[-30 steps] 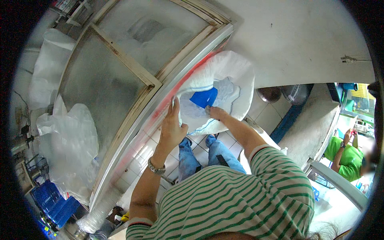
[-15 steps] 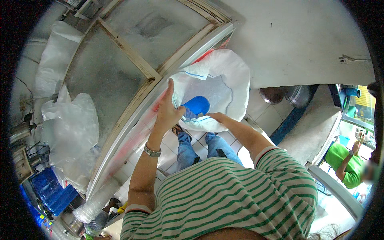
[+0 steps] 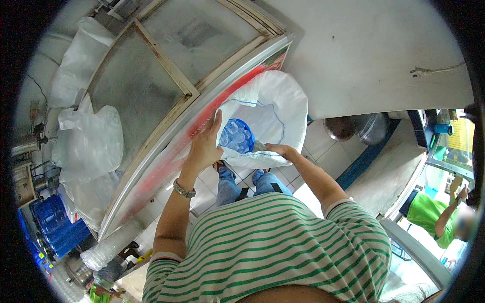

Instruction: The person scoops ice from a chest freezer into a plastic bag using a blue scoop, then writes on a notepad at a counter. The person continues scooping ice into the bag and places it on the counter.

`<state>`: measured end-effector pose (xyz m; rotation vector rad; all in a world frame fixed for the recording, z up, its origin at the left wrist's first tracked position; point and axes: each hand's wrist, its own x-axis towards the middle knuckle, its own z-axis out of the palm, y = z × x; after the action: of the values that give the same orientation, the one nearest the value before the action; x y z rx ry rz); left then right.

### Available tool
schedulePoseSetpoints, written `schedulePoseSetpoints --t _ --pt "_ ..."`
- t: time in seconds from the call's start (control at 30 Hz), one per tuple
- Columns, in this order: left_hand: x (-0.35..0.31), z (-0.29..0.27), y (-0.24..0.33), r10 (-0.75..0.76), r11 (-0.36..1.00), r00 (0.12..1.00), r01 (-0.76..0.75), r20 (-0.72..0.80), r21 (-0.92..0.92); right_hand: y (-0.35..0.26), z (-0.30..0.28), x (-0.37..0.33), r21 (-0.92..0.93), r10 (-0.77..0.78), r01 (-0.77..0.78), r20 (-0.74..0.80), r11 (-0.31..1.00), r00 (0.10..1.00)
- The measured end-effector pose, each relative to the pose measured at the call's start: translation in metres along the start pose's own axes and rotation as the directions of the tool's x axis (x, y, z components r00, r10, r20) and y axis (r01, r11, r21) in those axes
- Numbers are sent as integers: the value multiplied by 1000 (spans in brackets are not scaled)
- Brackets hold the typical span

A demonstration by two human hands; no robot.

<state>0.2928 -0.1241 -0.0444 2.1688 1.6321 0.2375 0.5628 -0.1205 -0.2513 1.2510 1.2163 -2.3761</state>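
Observation:
A large white woven sack [image 3: 290, 103] with a thin blue line stands with its mouth wide, just in front of my legs. Inside its near left part sits a round blue tub [image 3: 252, 132] filled with clear ice pieces [image 3: 235, 135]. My left hand [image 3: 206, 144] grips the sack's left edge, fingers up along the rim and thumb toward the tub. On the near right rim, my right hand [image 3: 281, 150] pinches the sack cloth, its fingertips close to the tub. The underside of the tub is hidden in the sack.
A chest freezer [image 3: 194, 93] with sliding glass lids runs along my left, clear plastic bags [image 3: 93, 146] on its near end. Blue crates [image 3: 58, 222] stand at lower left. Dark rounded objects [image 3: 353, 126] lie on the tiles at right. A person in green [image 3: 432, 217] is at far right.
The blue tub has turned from showing its plain blue outside to showing its mouth full of ice. Both hands stay at the sack's rim, and the view has shifted slightly.

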Motion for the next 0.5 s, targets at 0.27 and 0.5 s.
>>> schedulePoseSetpoints --t 0.27,0.5 --pt "-13 7 22 -82 997 997 82 -2 15 -50 -39 -78 41 -18 11 180 999 984" --pt "4 14 -4 -82 991 996 84 19 -106 -5 -21 -127 218 -74 57 70 974 995"
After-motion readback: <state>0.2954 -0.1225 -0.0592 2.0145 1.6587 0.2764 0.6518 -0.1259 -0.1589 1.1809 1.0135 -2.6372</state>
